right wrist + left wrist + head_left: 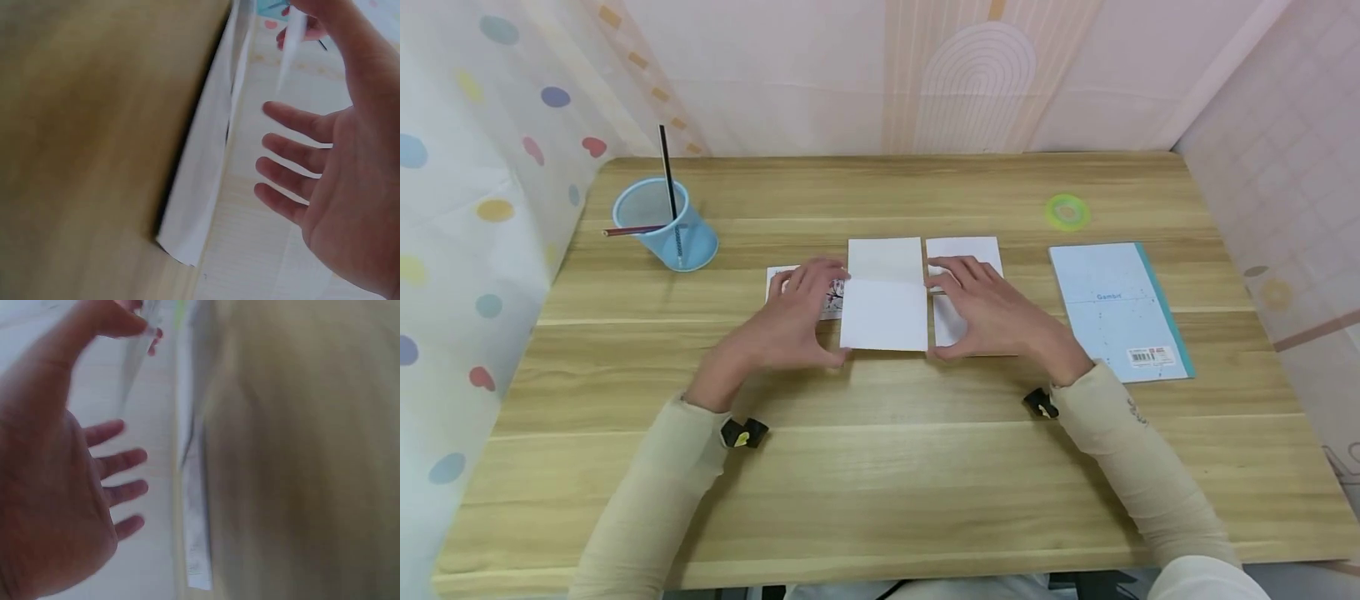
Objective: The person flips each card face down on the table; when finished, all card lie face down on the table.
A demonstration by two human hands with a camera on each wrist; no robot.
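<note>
Head view only: blue cup point(666, 225), notebook point(1120, 308)

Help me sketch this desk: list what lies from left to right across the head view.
Blue mesh pen cup with a pencil → left hand → folded white paper → right hand → light blue notebook. The green tape ring sits farther back, above the notebook's left edge.

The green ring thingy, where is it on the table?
In the head view, the green tape ring lies flat on the far right part of the wooden table, just beyond the light blue notebook.
</note>
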